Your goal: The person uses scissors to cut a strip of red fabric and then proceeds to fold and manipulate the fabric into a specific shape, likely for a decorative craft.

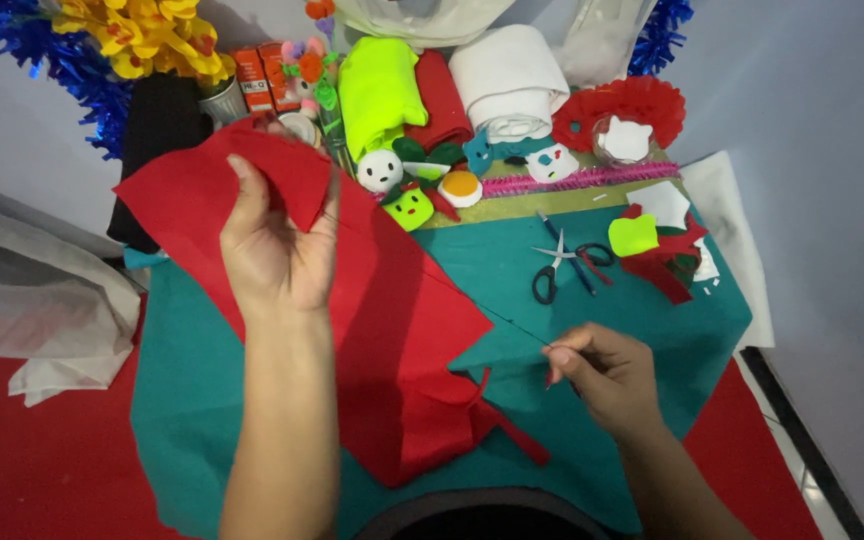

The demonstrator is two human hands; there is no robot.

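Red felt mid-stitch, thread pulled tight off to the side

The red felt piece [392,330] hangs from the left hand [277,245], which pinches its folded top edge between thumb and fingers, held up over the teal felt sheet [652,340]; the lower end of the red felt rests on that teal sheet, with a thin red strip trailing off its bottom corner; the right hand [602,375] is down low to the right, fingers closed in a pinch on a dark thread [512,328] that runs taut back up to the red felt; can't make out a needle, too small; past the hands a pair of scissors [562,265] lies on the teal, near a pile of red and lime scraps [657,245]; further back there's a pink fuzzy strip [592,180], little felt figures [412,195], rolled-up fabric [432,90] in neon yellow, red and white, and yellow flowers [147,35] in the corner.
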